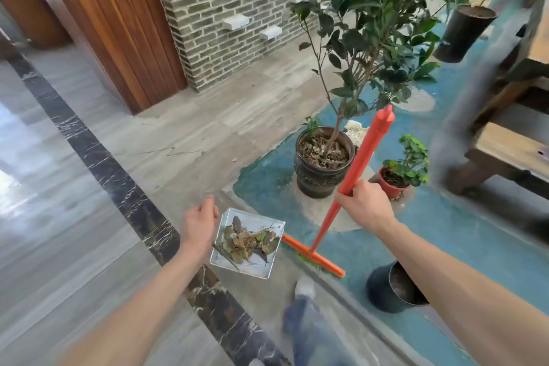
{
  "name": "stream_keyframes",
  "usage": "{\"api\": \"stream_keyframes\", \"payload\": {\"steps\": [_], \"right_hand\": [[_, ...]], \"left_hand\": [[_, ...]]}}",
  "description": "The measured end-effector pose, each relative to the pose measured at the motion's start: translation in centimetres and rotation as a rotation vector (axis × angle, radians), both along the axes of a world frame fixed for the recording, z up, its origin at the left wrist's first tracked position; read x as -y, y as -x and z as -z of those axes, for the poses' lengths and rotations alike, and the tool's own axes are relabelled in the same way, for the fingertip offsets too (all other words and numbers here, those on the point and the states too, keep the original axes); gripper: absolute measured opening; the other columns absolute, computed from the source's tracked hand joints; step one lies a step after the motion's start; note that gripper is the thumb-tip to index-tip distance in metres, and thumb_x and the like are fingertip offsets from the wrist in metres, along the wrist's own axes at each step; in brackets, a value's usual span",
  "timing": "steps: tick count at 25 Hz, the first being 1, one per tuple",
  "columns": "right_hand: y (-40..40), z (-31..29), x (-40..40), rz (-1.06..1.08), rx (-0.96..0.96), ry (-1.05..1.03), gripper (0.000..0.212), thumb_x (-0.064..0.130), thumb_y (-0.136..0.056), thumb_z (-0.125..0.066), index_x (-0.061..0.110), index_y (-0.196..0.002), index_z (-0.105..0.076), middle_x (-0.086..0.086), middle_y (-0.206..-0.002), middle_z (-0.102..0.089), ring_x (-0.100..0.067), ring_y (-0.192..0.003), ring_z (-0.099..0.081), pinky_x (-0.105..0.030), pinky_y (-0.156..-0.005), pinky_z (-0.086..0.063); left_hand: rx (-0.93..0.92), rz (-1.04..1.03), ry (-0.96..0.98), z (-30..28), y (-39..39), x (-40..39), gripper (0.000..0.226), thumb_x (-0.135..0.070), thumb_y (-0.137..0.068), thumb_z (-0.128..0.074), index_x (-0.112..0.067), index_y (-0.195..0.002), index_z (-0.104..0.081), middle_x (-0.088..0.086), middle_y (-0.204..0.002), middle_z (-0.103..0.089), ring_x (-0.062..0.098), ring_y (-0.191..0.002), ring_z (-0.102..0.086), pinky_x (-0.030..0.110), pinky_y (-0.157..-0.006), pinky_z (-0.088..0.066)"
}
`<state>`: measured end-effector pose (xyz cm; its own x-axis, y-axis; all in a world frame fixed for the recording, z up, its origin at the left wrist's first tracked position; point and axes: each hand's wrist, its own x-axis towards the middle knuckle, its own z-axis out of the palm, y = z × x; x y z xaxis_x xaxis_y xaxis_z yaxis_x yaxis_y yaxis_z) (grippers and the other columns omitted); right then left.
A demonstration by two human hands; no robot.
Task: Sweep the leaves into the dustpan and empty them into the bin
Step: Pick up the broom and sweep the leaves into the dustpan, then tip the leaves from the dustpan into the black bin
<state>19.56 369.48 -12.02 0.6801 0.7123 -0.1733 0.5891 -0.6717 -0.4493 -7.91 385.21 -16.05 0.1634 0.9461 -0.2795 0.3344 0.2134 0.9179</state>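
A shiny metal dustpan [264, 269] holds a heap of dry brown and green leaves [248, 242]. My left hand [199, 223] is closed at the pan's left side, apparently around its handle, which I cannot see. It seems lifted just above the floor. My right hand [364, 200] grips the orange broom [361, 154] on its handle. The broom head [313, 257] rests on the floor just right of the dustpan.
A large dark pot with a small tree [322, 163] and a small red pot [393, 184] stand ahead on blue flooring. A black bucket [392, 287] sits under my right forearm. Wooden furniture [505, 140] is at right. My foot [306, 285] is below the dustpan.
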Motion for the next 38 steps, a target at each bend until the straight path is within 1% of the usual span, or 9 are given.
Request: {"api": "stream_keyframes", "payload": {"steps": [9, 14, 18, 21, 23, 26, 30, 33, 38], "right_hand": [[-11.0, 3.6, -21.3, -0.129, -0.028, 0.079, 0.033, 0.047, -0.09, -0.054, 0.017, -0.098, -0.067, -0.01, -0.094, -0.07, -0.034, -0.092, -0.067, -0.037, -0.075, -0.051], [-17.3, 5.8, -28.2, 0.03, -0.136, 0.089, 0.044, 0.047, -0.095, -0.052, 0.008, -0.112, -0.066, -0.015, -0.113, -0.068, -0.036, -0.109, -0.063, -0.037, -0.088, -0.048], [-22.0, 8.4, -33.4, 0.147, -0.217, 0.094, 0.048, 0.05, -0.094, -0.05, 0.006, -0.103, -0.069, -0.016, -0.104, -0.069, -0.036, -0.105, -0.064, -0.038, -0.086, -0.048], [-25.2, 10.2, -35.1, 0.319, -0.322, 0.063, 0.039, 0.045, -0.091, -0.06, 0.008, -0.091, -0.071, -0.011, -0.095, -0.068, -0.033, -0.097, -0.067, -0.039, -0.089, -0.049], [-26.9, 11.6, -36.0, 0.433, -0.403, 0.012, 0.031, 0.041, -0.089, -0.064, 0.011, -0.08, -0.065, -0.009, -0.075, -0.068, -0.03, -0.073, -0.069, -0.041, -0.078, -0.056], [-29.0, 13.1, -37.1, 0.651, -0.522, -0.104, 0.033, 0.04, -0.09, -0.061, 0.007, -0.094, -0.067, -0.012, -0.073, -0.07, -0.03, -0.067, -0.07, -0.042, -0.067, -0.059], [-30.0, 13.0, -37.8, 0.857, -0.666, -0.341, 0.046, 0.047, -0.094, -0.053, 0.006, -0.111, -0.064, -0.005, -0.079, -0.064, -0.023, -0.073, -0.064, -0.044, -0.073, -0.059], [-28.9, 11.8, -37.7, 0.86, -0.654, -0.405, 0.044, 0.052, -0.096, -0.047, 0.014, -0.113, -0.063, -0.003, -0.096, -0.067, -0.02, -0.082, -0.067, -0.036, -0.067, -0.059], [-24.9, 10.4, -37.2, 0.711, -0.492, -0.397, 0.041, 0.054, -0.093, -0.051, 0.029, -0.124, -0.058, 0.006, -0.107, -0.064, -0.015, -0.093, -0.063, -0.043, -0.088, -0.054]], "left_hand": [[-0.051, -0.133, 0.05, 2.3, -10.3, -18.0, 0.039, -0.038, -0.088, -0.047, -0.02, -0.054, -0.051, -0.005, -0.039, -0.033, 0.018, -0.045, -0.028, 0.032, -0.051, -0.021], [-0.048, -0.19, 0.095, 1.2, -14.4, -23.3, 0.036, -0.035, -0.09, -0.046, -0.016, -0.059, -0.047, -0.008, -0.037, -0.031, 0.016, -0.039, -0.026, 0.03, -0.049, -0.021], [-0.053, -0.176, 0.147, 0.6, -18.1, -29.7, 0.034, -0.029, -0.094, -0.044, -0.015, -0.064, -0.049, -0.011, -0.039, -0.032, 0.012, -0.037, -0.025, 0.03, -0.048, -0.021], [-0.12, -0.088, 0.167, 1.4, -20.4, -33.8, 0.035, -0.031, -0.093, -0.045, -0.016, -0.063, -0.052, -0.009, -0.04, -0.035, 0.014, -0.042, -0.028, 0.03, -0.05, -0.024], [-0.123, -0.03, 0.181, 1.9, -21.4, -36.4, 0.035, -0.03, -0.093, -0.045, -0.015, -0.062, -0.05, -0.008, -0.042, -0.034, 0.015, -0.045, -0.027, 0.031, -0.051, -0.024], [-0.149, 0.05, 0.21, 2.3, -22.7, -39.9, 0.033, -0.03, -0.092, -0.045, -0.014, -0.062, -0.049, -0.007, -0.043, -0.031, 0.014, -0.044, -0.025, 0.029, -0.049, -0.022], [-0.153, 0.164, 0.253, 2.3, -24.3, -42.8, 0.033, -0.027, -0.091, -0.043, -0.014, -0.061, -0.044, -0.006, -0.045, -0.024, 0.013, -0.042, -0.019, 0.03, -0.05, -0.016], [-0.201, 0.227, 0.261, 2.4, -25.1, -43.4, 0.032, -0.026, -0.087, -0.044, -0.016, -0.057, -0.043, -0.006, -0.045, -0.025, 0.013, -0.04, -0.018, 0.03, -0.05, -0.016], [-0.223, 0.345, 0.276, 2.3, -26.9, -42.9, 0.034, -0.025, -0.086, -0.044, -0.016, -0.053, -0.038, -0.008, -0.041, -0.028, 0.012, -0.037, -0.021, 0.029, -0.047, -0.018]]}}
